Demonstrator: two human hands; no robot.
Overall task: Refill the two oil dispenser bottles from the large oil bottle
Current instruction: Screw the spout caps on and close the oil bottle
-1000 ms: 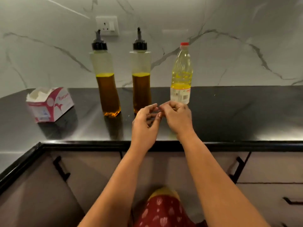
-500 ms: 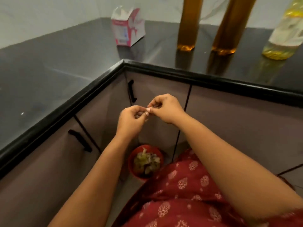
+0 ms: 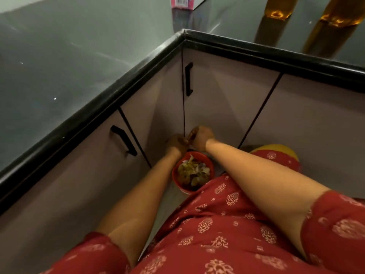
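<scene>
Only the amber, oil-filled bases of the two dispenser bottles [image 3: 278, 8] [image 3: 343, 14] show, standing on the dark countertop at the top right. The large oil bottle is out of view. My left hand [image 3: 176, 143] and my right hand [image 3: 200, 138] meet fingertip to fingertip low down in front of the corner cabinet, just above a red bin [image 3: 199, 154] on the floor. Both pinch one small strip, which is too small to make out clearly.
The bin holds green and pale scraps. The black counter edge [image 3: 118, 99] forms an inner corner above my hands. Cabinet doors with black handles [image 3: 188, 79] [image 3: 124, 140] stand close by. A pink and white box [image 3: 182, 1] sits on the counter at the top.
My view has tipped from the counter down to the floor. Both hands, still pinched together, have dropped from counter height to just over the red bin.
</scene>
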